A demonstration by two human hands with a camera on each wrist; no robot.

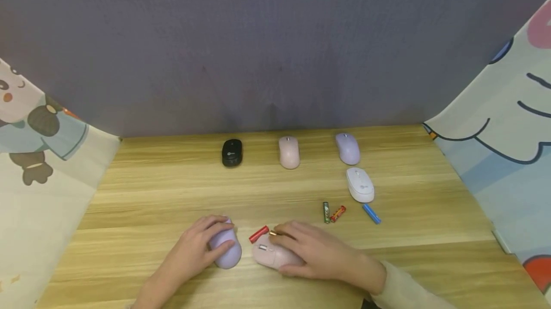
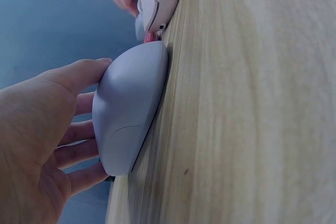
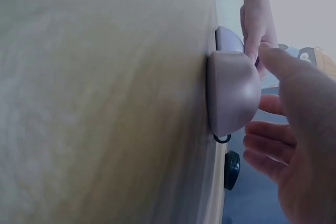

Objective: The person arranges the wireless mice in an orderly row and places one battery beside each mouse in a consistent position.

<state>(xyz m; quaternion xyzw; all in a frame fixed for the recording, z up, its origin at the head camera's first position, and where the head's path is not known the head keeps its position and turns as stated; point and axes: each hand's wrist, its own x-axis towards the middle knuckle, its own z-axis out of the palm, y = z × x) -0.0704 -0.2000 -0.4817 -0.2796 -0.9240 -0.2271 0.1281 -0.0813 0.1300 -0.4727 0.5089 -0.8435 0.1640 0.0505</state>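
In the head view my left hand (image 1: pixel 200 242) rests around a purple computer mouse (image 1: pixel 229 254) on the wooden table. The left wrist view shows the thumb at one side of this purple mouse (image 2: pixel 128 103) and the fingers at the other. My right hand (image 1: pixel 312 251) holds a pink mouse (image 1: pixel 269 254), lying sideways on the table with its front to the left. Thumb and fingers lie on opposite sides of the pink mouse (image 3: pixel 233 93) in the right wrist view. A red battery (image 1: pixel 258 234) lies between the mice. A gold-coloured end (image 1: pixel 273 233) shows by the right fingers; the rest is hidden.
Along the back stand a black mouse (image 1: pixel 232 152), another pink mouse (image 1: pixel 289 152) and another purple mouse (image 1: pixel 348 148). A white mouse (image 1: pixel 360 185) is nearer. Right of centre lie a green battery (image 1: pixel 326 212), a red-orange battery (image 1: pixel 338 214) and a blue battery (image 1: pixel 372 214).
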